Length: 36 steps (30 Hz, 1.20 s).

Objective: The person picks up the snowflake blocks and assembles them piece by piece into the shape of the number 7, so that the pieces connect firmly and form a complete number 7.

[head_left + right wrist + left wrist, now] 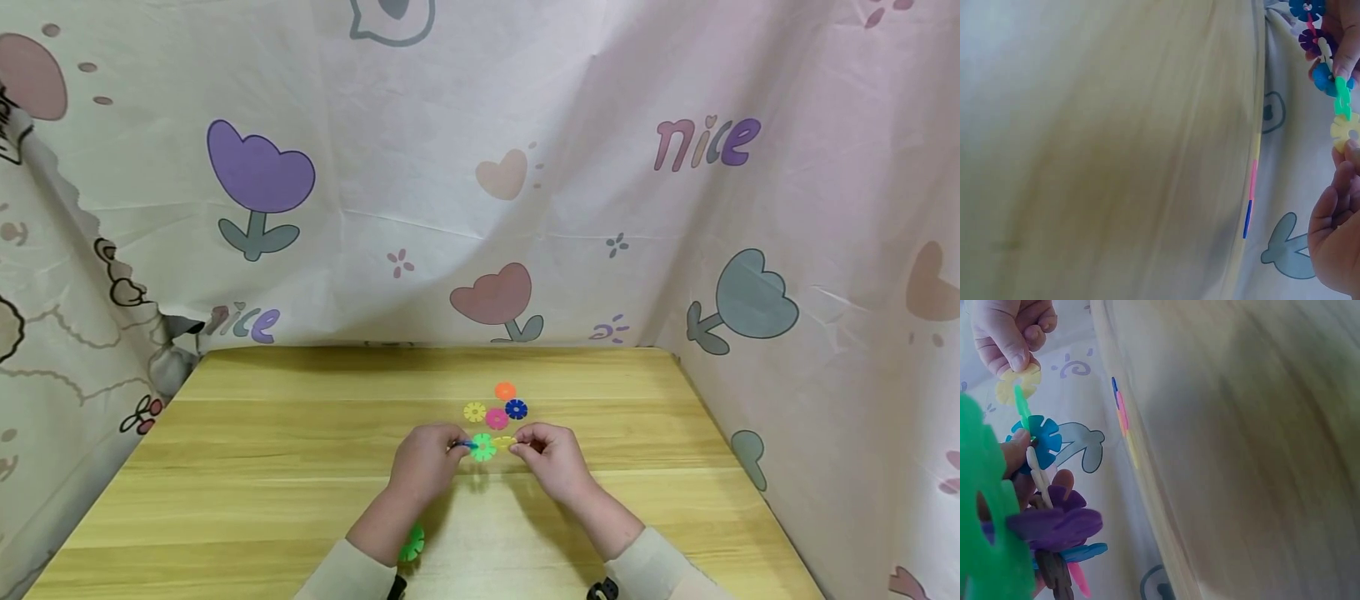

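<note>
The left hand (pixel 426 458) pinches a blue disc (pixel 1047 441) of the chain (pixel 1054 526) above the worktop (pixel 262 467); nearer its far edge lie four loose discs (pixel 491 420); rightward, a green disc (pixel 483 456) joins a yellow disc (pixel 1339 130), pinched by the right hand (pixel 555 462).

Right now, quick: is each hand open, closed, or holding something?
Left hand: closed, pinching the blue disc joined to a green disc.
Right hand: closed, pinching the yellow disc on the green disc's other side.
</note>
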Motion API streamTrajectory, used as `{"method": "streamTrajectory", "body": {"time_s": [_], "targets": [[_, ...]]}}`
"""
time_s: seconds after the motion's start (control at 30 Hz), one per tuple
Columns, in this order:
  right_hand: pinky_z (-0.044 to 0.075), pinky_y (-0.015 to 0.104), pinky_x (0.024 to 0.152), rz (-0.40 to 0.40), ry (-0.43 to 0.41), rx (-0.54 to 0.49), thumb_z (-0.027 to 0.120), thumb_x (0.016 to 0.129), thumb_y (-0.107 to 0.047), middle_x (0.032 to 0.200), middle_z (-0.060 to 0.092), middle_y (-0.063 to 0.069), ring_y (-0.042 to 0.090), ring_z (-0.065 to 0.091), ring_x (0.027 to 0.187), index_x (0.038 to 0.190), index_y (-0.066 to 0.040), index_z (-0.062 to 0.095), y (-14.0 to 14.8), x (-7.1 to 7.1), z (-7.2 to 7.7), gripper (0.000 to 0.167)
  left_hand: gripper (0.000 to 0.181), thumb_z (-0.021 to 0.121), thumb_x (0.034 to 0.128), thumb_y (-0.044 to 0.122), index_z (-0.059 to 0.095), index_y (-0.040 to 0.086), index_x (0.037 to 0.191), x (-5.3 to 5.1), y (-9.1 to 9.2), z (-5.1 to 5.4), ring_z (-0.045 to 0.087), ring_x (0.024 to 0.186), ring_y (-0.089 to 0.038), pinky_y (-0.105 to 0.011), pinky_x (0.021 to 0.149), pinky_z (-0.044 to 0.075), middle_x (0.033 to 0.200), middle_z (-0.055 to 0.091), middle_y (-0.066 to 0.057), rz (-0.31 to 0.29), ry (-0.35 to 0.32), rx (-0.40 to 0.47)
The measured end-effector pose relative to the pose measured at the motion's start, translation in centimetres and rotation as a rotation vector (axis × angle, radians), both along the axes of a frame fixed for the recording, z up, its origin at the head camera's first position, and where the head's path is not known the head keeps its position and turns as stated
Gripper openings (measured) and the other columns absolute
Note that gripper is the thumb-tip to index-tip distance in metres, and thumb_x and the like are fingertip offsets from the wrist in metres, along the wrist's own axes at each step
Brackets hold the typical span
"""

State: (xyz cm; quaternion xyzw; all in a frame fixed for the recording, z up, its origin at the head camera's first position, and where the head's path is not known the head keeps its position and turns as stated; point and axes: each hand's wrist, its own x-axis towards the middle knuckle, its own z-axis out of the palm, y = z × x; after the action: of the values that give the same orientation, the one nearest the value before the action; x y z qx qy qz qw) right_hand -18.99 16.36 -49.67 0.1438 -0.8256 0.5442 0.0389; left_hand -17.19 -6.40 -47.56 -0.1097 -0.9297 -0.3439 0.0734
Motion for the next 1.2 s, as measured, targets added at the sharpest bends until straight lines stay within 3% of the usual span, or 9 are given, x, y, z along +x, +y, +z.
{"method": "streamTrajectory", "body": {"time_s": [0.47,0.67,0.9,0.93,1.03,1.13,1.2], "targets": [[0.044,0.020,0.057,-0.004,0.027,-0.033,0.083,0.094,-0.015,0.077,0.068,0.000,0.007,0.051,0.065,0.091,0.004,0.076,0.0,0.1,-0.2,0.020,0.006,0.079,0.0966,0.014,0.081,0.011,0.091,0.1,0.3,0.3,0.071,0.082,-0.014,-0.036,0.071,0.060,0.093,0.078,0.001,-0.005,0.003,0.025],[0.044,0.020,0.057,-0.027,0.027,-0.043,0.082,0.092,-0.006,0.076,0.067,0.000,0.007,0.051,0.064,0.091,0.003,0.077,-0.4,0.4,-0.1,0.012,0.006,0.080,0.0959,0.014,0.080,0.011,0.091,0.2,0.3,0.3,0.071,0.081,-0.014,-0.035,0.069,0.059,0.092,0.078,0.001,-0.002,0.015,0.019],[0.043,0.019,0.056,-0.046,0.030,-0.059,0.080,0.091,0.002,0.076,0.067,0.002,0.008,0.051,0.063,0.090,0.001,0.076,-0.6,0.4,-0.1,0.004,0.003,0.079,0.0971,0.014,0.080,0.014,0.094,-0.2,0.0,0.6,0.067,0.078,-0.011,-0.032,0.067,0.057,0.094,0.078,0.003,-0.039,0.004,0.005],[0.043,0.019,0.056,-0.056,0.037,-0.061,0.080,0.091,0.003,0.078,0.068,0.002,0.009,0.051,0.064,0.090,0.000,0.077,-0.6,0.3,-0.1,0.005,0.002,0.079,0.0972,0.016,0.080,0.014,0.098,-0.3,0.0,0.8,0.068,0.081,-0.012,-0.034,0.069,0.058,0.097,0.078,0.002,-0.038,0.005,-0.014],[0.045,0.019,0.056,-0.084,0.076,-0.061,0.081,0.090,0.003,0.081,0.070,0.004,0.010,0.053,0.065,0.090,0.000,0.077,-0.7,0.3,0.0,0.005,0.019,0.081,0.0954,0.020,0.078,0.013,0.112,-0.3,0.4,1.6,0.072,0.098,-0.024,-0.049,0.091,0.058,0.112,0.077,-0.003,-0.034,0.026,-0.090],[0.044,0.018,0.055,-0.110,0.125,-0.054,0.081,0.091,0.000,0.082,0.072,0.004,0.009,0.053,0.064,0.090,0.002,0.077,-0.9,0.4,0.0,0.004,0.034,0.084,0.0928,0.023,0.075,0.013,0.124,-0.1,1.0,2.3,0.068,0.117,-0.035,-0.065,0.108,0.045,0.125,0.074,-0.006,-0.053,0.069,-0.159],[0.044,0.018,0.053,-0.117,0.164,-0.079,0.081,0.091,0.001,0.082,0.073,0.005,0.008,0.052,0.063,0.089,0.003,0.076,-1.0,0.4,0.0,0.005,0.034,0.083,0.0941,0.024,0.075,0.014,0.125,0.0,1.5,2.5,0.064,0.125,-0.039,-0.071,0.110,0.040,0.130,0.072,-0.007,-0.076,0.087,-0.178]]}}
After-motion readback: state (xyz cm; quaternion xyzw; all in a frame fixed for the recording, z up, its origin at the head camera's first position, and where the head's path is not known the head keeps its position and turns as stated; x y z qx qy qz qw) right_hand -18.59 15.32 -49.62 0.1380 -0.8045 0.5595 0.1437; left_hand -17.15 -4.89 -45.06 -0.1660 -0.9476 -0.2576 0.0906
